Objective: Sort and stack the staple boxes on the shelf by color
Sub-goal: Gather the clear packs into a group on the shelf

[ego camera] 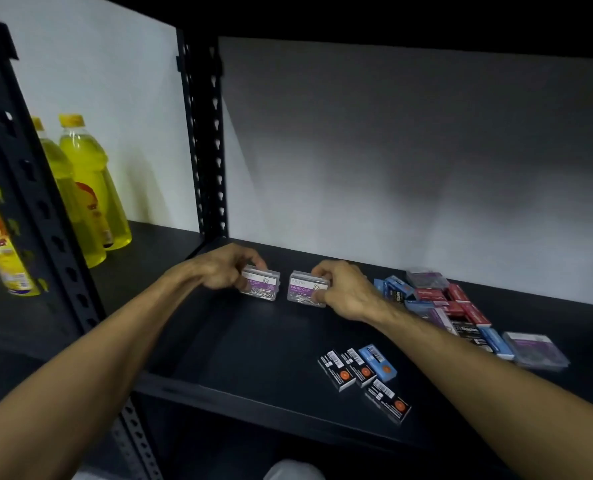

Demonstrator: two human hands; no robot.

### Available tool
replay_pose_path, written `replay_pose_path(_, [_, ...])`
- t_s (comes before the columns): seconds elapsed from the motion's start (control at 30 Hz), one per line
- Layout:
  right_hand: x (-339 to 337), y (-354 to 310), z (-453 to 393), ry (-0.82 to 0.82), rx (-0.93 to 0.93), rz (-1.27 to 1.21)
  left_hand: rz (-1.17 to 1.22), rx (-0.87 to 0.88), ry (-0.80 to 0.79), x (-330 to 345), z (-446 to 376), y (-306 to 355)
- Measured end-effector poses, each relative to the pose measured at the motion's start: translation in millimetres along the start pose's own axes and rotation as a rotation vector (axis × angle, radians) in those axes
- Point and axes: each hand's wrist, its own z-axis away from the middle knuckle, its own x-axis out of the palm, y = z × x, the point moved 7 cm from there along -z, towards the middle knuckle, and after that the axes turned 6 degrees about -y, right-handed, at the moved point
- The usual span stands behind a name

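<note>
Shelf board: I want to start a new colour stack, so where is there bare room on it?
The black shelf board is bare in front of the two clear paper-clip boxes, left of the small black and blue staple boxes. The right back corner is crowded with the jumbled red, blue and black boxes.

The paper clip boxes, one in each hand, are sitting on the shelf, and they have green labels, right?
Not quite. The head view shows the labels are purple, not green. The rest holds: the left hand grips one clear paper clip box, the right hand grips the other paper clip box, and both rest on the black shelf.
</note>
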Motion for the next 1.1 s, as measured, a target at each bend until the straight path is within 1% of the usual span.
replay_pose_path(0.17, [10.0, -2.5, -12.0, 0.014, 0.026, 0.022, 0.009, -0.013, -0.003, -5.3, 0.7, -9.3])
replay_pose_path(0.4, [16.8, -9.5, -19.7, 0.03, 0.01, 0.047, 0.055, -0.002, 0.023, -6.4, -1.9, -12.0])
replay_pose_path(0.67, [15.9, -9.2, -23.7, 0.049, 0.0, 0.049, 0.051, -0.021, 0.043, -11.0, -2.5, -15.4])
replay_pose_path(0.8, [14.2, -10.8, -21.1, 0.049, -0.012, 0.058, 0.027, -0.061, 0.065, -12.5, -2.5, -17.6])
replay_pose_path(0.9, [3.0, -9.9, -15.8, 0.059, -0.015, 0.06, -0.058, -0.088, 0.126, -19.3, 0.9, -8.3])
replay_pose_path(1.03, [-26.9, -0.7, -4.0, 0.1, -0.011, 0.062, -0.082, -0.014, 0.279, -29.4, 4.6, 30.3])
replay_pose_path(1.1, [-45.6, 10.4, 2.5, 0.134, 0.013, 0.073, -0.118, 0.03, 0.318, -27.1, 1.1, 54.9])
